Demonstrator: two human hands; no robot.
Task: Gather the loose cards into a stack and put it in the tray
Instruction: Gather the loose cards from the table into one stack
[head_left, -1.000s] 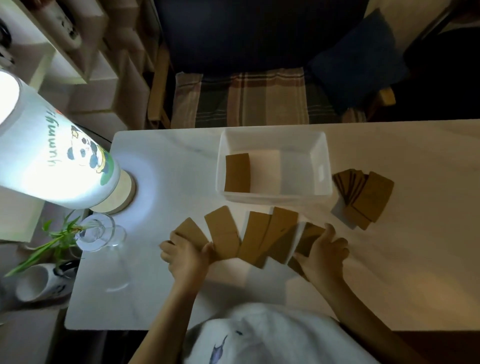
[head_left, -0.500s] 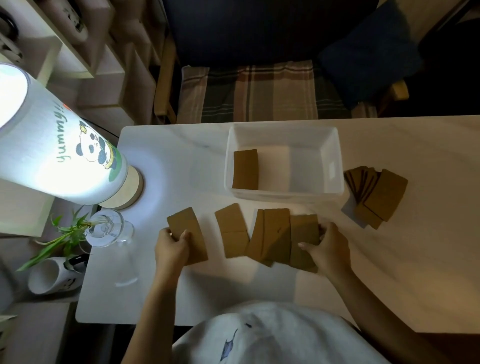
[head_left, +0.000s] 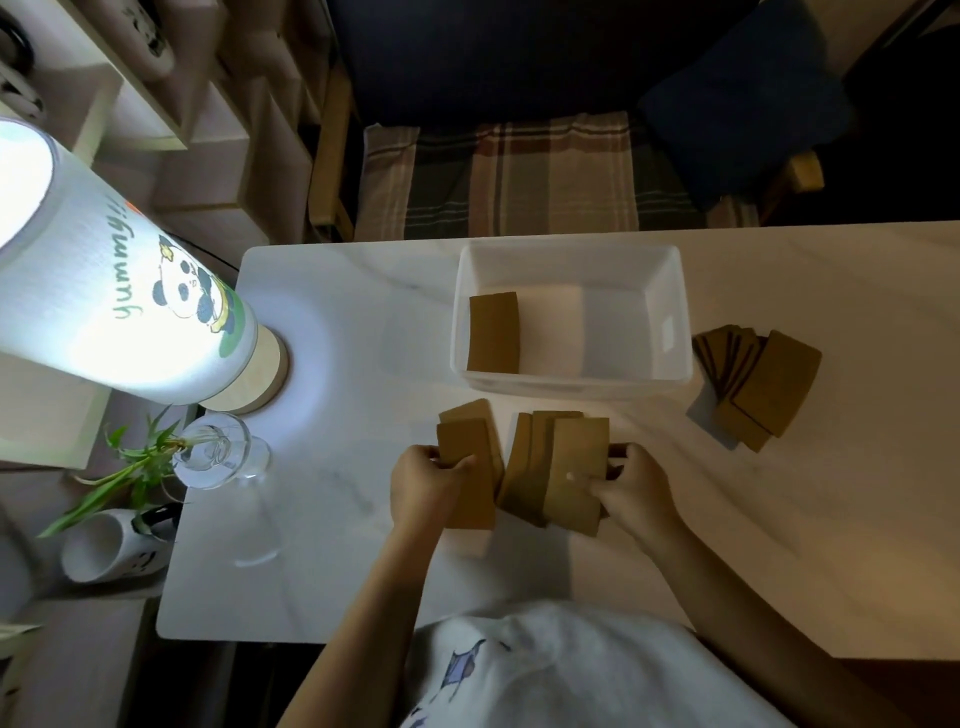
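Several brown cards lie on the white table just in front of the tray. My left hand (head_left: 423, 480) grips the left pair of cards (head_left: 467, 467) at their left edge. My right hand (head_left: 631, 486) holds the right bunch of overlapping cards (head_left: 558, 467) from the right side. A narrow gap separates the two bunches. The white plastic tray (head_left: 670, 374) stands behind them with one brown card stack (head_left: 493, 332) lying in its left half. Another fanned pile of brown cards (head_left: 758, 384) rests on the table to the right of the tray.
A lit lamp with a panda print (head_left: 119, 306) stands at the table's left back corner. A glass vase with a green plant (head_left: 213, 452) sits beside it near the left edge. A chair with a plaid cushion (head_left: 519, 176) is behind the table.
Both hands have pushed inward. The spread row of cards has closed into two bunches, the left one slid right beside the middle group.
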